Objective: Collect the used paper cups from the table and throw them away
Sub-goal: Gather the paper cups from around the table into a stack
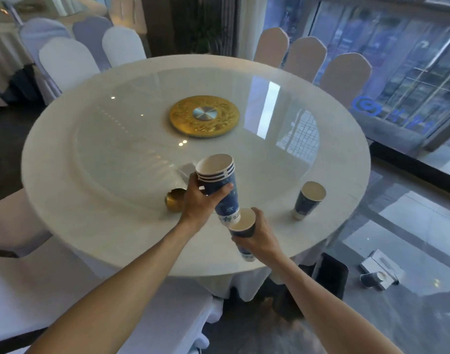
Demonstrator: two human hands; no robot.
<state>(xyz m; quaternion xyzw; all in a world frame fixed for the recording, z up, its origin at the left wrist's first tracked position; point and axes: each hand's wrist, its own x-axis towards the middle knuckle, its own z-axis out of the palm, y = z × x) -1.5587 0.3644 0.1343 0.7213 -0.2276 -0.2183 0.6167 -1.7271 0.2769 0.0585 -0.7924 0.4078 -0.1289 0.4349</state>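
**Cups over the near table edge**

The left hand [198, 200] grips a tilted stack [219, 186] of cups. Its bottom end touches the rim of a single cup [241, 232], grasped by the right hand [263, 237]. Another cup [308, 200] stands on the table [91, 200], at right.

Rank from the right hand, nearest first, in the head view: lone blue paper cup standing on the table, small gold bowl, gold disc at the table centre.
From the right hand, holding a single blue cup:
1. Lone blue paper cup, standing on the table to the right of the hand.
2. Small gold bowl, to the left, behind the left wrist.
3. Gold disc, far off at the table centre.
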